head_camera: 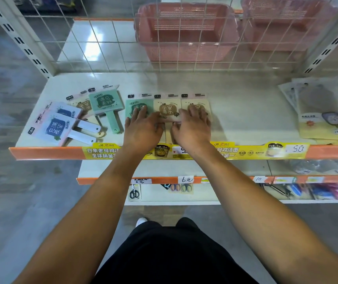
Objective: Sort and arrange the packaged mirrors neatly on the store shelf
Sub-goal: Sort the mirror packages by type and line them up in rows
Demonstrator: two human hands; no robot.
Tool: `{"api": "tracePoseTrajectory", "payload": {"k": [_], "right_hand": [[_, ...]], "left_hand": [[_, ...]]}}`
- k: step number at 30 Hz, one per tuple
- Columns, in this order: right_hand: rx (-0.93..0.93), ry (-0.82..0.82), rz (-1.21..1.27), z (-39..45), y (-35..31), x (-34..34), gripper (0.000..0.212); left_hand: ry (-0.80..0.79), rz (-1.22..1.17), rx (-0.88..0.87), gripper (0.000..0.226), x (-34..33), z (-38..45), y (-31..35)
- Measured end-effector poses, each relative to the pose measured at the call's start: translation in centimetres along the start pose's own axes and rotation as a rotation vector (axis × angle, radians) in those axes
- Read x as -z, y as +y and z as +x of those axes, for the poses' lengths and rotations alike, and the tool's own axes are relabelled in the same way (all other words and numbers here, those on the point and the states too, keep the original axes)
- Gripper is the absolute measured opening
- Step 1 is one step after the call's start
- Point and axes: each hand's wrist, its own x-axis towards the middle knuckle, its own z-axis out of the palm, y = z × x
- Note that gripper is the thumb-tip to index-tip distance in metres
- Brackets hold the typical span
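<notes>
On the white shelf at mid-frame, 3 packaged hand mirrors lie side by side in a row: a green mirror, a beige mirror touching its right edge, and a second beige mirror right of that. The left hand lies flat with straight fingers pressing on the green mirror and the left edge of the middle beige one. The right hand lies flat too, its fingers spread over the second beige mirror, thumb near the lower edge of the middle one. Neither hand grasps anything; both only press down.

Toward the left of the frame, another green mirror lies tilted, handle toward the shelf edge, partly over a beige one. At far left, 2 pink-backed mirrors with white handles overlap, turned sideways.

At the right edge lies a stack of pale flat packages. Behind the wire grid, 2 pink baskets stand at the upper frame. An orange and yellow price strip runs along the shelf front.
</notes>
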Motion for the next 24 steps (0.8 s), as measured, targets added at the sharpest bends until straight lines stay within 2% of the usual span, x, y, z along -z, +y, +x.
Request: {"api": "tracePoseTrajectory", "payload": {"k": [14,19,24], "right_hand": [[0.04,-0.019,-0.004,-0.3,0.7,0.4,0.055],[0.049,-0.045,0.017,-0.3,0.8,0.5,0.059],[0.1,0.017,0.072,-0.6,0.7,0.7,0.057]], "left_hand": [[-0.026,0.005,-0.012,0.045,0.6,-0.5,0.9],[-0.042,0.019,0.017,0.055,0.7,-0.5,0.8],[0.057,-0.005,0.035,0.056,0.7,-0.7,1.4]]}}
